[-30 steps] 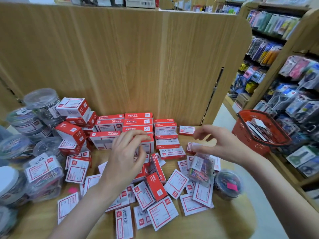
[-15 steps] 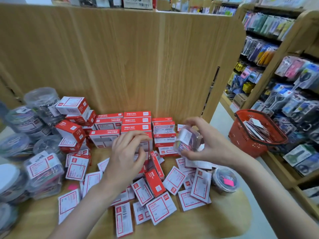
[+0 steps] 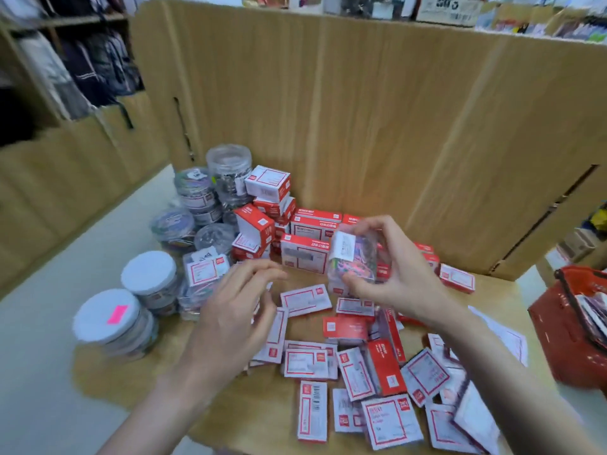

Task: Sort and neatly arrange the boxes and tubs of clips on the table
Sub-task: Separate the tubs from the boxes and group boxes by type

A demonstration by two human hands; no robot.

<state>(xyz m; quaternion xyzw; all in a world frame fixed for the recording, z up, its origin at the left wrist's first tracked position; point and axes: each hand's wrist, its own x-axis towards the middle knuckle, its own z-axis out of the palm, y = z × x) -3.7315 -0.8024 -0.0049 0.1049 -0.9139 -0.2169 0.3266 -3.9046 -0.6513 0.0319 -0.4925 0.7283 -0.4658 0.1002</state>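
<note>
We see a clear box [image 3: 353, 257] of coloured clips held above the tabletop's [image 3: 230, 402] middle, round tubs [image 3: 149, 277] along its left edge, red-and-white boxes [image 3: 305, 254] stacked at its back edge against a wooden partition [image 3: 361, 110]. Our right hand [image 3: 394, 284] pinches the clear box; our left hand [image 3: 233, 310] hovers, fingers loosely apart.

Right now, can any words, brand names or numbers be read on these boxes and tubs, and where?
None can be read for sure.
Red and white boxes: printed labels, too blurred.
Flat box near the front: a barcode, digits too small.
Clear box in the right hand: white label, blurred.
Tub with white lid: pink sticker, no visible writing.
Carton above the wooden wall: dark lettering, unreadable.
</note>
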